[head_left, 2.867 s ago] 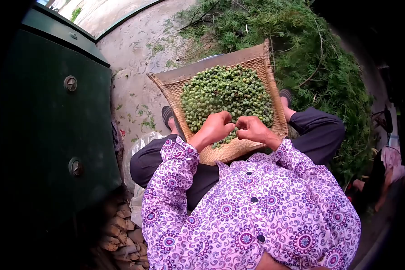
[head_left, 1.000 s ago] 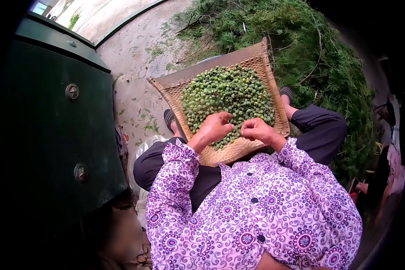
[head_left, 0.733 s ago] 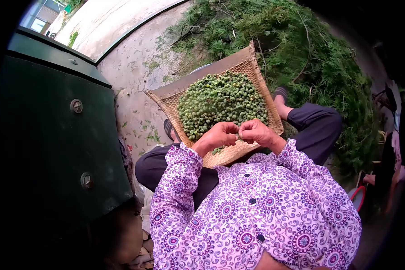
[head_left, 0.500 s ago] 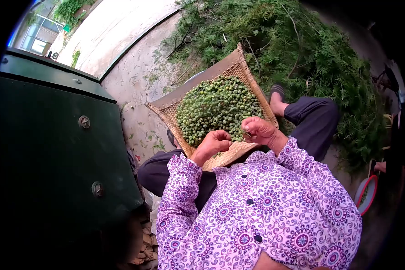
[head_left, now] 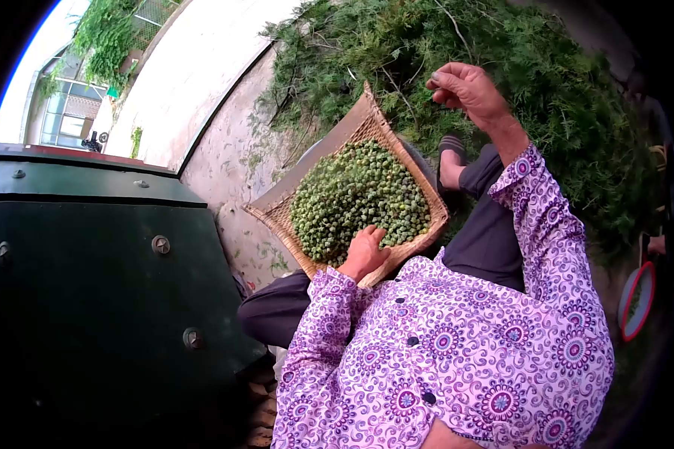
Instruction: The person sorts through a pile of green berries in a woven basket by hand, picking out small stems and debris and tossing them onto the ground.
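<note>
Over branches (head_left: 547, 127) on the floor (head_left: 236, 176), the right hand (head_left: 468, 90) pinches shut, contents unclear; the left hand (head_left: 365, 251) half-curls at the basket's (head_left: 416, 245) green fruit (head_left: 352, 191), grip hidden.

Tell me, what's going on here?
A seated person in a patterned shirt has a woven basket of small green pods before them. Their left hand touches the pile. Their right hand is raised beside cut green branches, fingers pinched; whether they grip anything is too small to tell.
</note>
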Demonstrator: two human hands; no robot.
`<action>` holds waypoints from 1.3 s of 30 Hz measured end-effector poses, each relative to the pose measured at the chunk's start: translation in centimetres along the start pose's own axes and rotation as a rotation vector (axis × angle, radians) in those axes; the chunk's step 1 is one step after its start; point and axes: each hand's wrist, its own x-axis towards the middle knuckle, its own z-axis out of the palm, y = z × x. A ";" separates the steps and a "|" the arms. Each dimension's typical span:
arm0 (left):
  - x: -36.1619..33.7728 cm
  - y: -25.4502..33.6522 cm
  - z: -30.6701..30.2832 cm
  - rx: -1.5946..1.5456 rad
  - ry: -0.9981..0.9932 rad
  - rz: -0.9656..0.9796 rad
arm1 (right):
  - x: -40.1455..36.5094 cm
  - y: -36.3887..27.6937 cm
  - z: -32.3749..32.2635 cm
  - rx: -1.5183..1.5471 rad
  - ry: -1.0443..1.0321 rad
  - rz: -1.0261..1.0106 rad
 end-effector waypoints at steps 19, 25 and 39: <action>6.9 1.9 1.3 0.411 -0.028 0.192 | 0.2 -2.6 5.2 0.106 -0.280 -0.014; 5.9 -3.1 4.0 0.362 0.093 0.395 | -1.2 -1.6 4.6 0.180 -0.270 0.027; -1.5 -4.1 2.3 0.345 -0.457 -0.152 | -2.1 -0.8 3.9 0.141 -0.311 -0.027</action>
